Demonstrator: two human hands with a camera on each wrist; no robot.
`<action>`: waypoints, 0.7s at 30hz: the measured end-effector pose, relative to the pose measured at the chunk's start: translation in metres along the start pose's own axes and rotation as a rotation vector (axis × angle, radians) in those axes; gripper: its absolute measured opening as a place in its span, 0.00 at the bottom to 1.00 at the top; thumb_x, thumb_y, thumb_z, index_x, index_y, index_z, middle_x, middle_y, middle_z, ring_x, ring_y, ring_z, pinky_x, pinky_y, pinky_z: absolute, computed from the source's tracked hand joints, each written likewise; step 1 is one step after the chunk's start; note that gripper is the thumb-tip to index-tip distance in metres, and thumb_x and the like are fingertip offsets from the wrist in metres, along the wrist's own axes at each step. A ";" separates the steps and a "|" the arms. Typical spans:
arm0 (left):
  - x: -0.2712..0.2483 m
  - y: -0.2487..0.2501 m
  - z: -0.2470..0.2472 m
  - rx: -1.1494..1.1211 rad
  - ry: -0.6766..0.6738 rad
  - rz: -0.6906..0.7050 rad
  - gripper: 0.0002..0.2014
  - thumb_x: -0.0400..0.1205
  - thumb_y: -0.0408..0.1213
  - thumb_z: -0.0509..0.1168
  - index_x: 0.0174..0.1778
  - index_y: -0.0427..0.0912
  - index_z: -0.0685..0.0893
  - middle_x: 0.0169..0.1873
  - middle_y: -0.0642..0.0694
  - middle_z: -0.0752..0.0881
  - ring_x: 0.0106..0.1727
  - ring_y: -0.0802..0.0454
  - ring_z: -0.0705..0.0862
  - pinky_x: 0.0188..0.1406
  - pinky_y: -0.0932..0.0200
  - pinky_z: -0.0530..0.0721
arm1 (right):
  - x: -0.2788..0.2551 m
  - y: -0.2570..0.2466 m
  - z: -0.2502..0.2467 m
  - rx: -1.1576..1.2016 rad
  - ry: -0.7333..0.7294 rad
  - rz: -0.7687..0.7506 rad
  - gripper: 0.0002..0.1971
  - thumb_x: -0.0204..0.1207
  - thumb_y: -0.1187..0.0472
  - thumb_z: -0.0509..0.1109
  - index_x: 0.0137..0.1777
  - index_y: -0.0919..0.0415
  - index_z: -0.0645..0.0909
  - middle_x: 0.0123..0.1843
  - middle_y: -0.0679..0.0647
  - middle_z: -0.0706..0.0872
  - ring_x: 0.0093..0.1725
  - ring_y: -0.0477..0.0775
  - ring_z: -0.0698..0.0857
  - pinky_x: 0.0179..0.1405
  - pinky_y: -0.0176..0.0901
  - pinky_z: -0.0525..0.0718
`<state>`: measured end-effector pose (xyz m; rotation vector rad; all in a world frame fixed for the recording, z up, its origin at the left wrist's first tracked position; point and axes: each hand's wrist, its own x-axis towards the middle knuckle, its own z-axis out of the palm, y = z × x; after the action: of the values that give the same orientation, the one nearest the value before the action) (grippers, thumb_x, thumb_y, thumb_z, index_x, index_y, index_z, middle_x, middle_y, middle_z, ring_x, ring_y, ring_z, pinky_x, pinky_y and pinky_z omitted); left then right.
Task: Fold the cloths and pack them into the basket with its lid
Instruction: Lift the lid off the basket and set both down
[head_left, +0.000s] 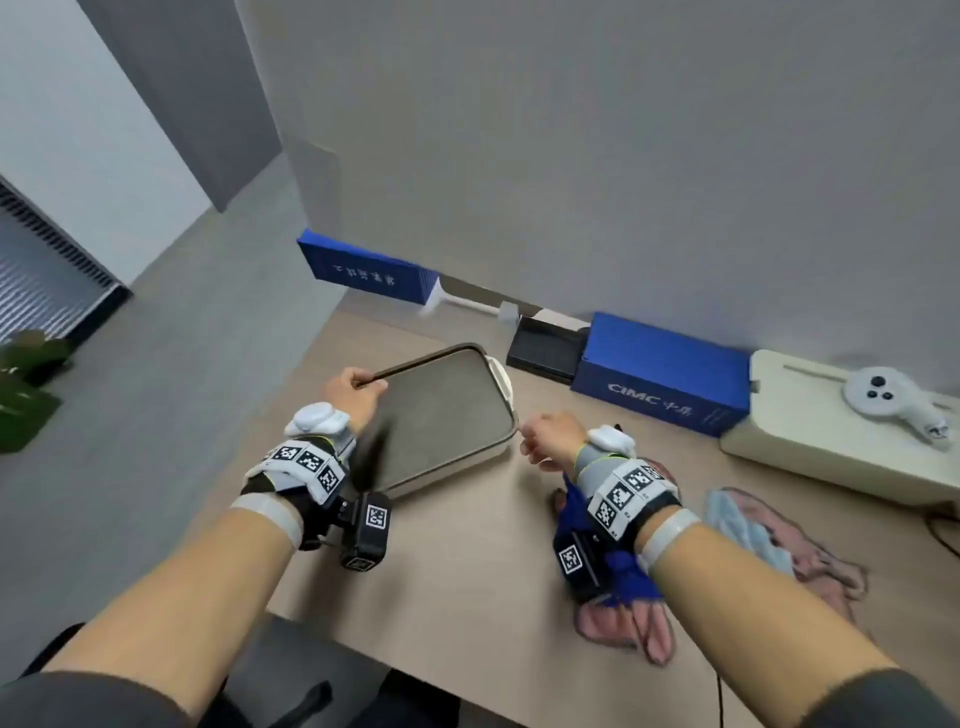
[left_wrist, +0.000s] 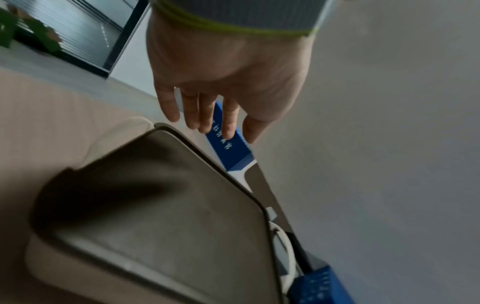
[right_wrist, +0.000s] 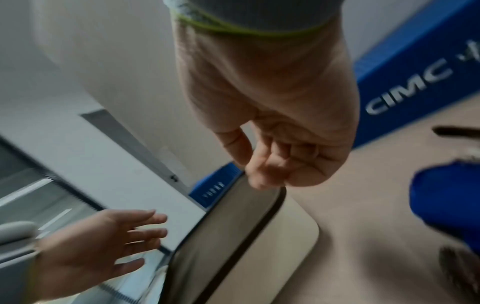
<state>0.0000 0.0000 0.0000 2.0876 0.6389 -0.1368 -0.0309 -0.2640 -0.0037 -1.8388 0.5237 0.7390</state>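
Your left hand (head_left: 358, 395) was slack: in the left wrist view its fingers (left_wrist: 228, 115) hung straight and a little spread above the far left corner of the lid (head_left: 441, 410), curled round nothing. Your right hand (head_left: 553, 434) had its fingers drawn in towards the palm, with the tips right at the dark rim at the lid's near right corner. The right wrist view was too blurred to say whether they pinched that rim or only closed beside it.

So your two hands stood at opposite corners of the lid, one at each end of a diagonal, with the lid between them. The lid lay on the cream basket (head_left: 452, 470), whose handle showed on the right-hand end. From that I judged the long axis to run roughly left to right, across your body. Whether the lid had come up off the basket at all, I could not tell.

The cloths were all on your right side. The blue cloth (head_left: 634, 577) lay under your right wrist, and the pink cloth (head_left: 623, 623) and the pale blue cloth (head_left: 743, 519) lay spread flat on the table (head_left: 467, 561) nearer to you. None looked folded. Your right hand was much the nearer to them, and your left the freer to deal with the lid.
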 end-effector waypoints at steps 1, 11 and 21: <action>0.011 -0.001 -0.003 0.036 -0.023 -0.017 0.21 0.80 0.35 0.70 0.68 0.32 0.80 0.61 0.34 0.84 0.62 0.39 0.82 0.56 0.60 0.74 | 0.010 -0.001 0.008 -0.005 0.013 0.026 0.05 0.76 0.63 0.63 0.38 0.57 0.75 0.31 0.53 0.78 0.27 0.52 0.75 0.31 0.38 0.70; 0.055 -0.035 -0.005 0.346 -0.383 -0.103 0.20 0.75 0.49 0.71 0.61 0.45 0.86 0.55 0.48 0.86 0.56 0.46 0.84 0.61 0.59 0.77 | 0.029 0.000 0.029 0.111 0.198 0.204 0.04 0.76 0.65 0.66 0.40 0.63 0.77 0.32 0.58 0.84 0.19 0.52 0.82 0.26 0.37 0.76; 0.025 -0.019 0.027 0.460 -0.502 0.000 0.15 0.73 0.48 0.74 0.30 0.46 0.78 0.34 0.45 0.86 0.35 0.45 0.82 0.41 0.57 0.80 | 0.037 0.022 -0.018 0.039 0.408 0.185 0.13 0.70 0.67 0.66 0.54 0.56 0.80 0.43 0.63 0.89 0.33 0.63 0.88 0.28 0.51 0.90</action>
<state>0.0164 -0.0039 -0.0382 2.3534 0.3148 -0.8459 -0.0143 -0.2892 -0.0395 -1.9290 0.9751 0.4674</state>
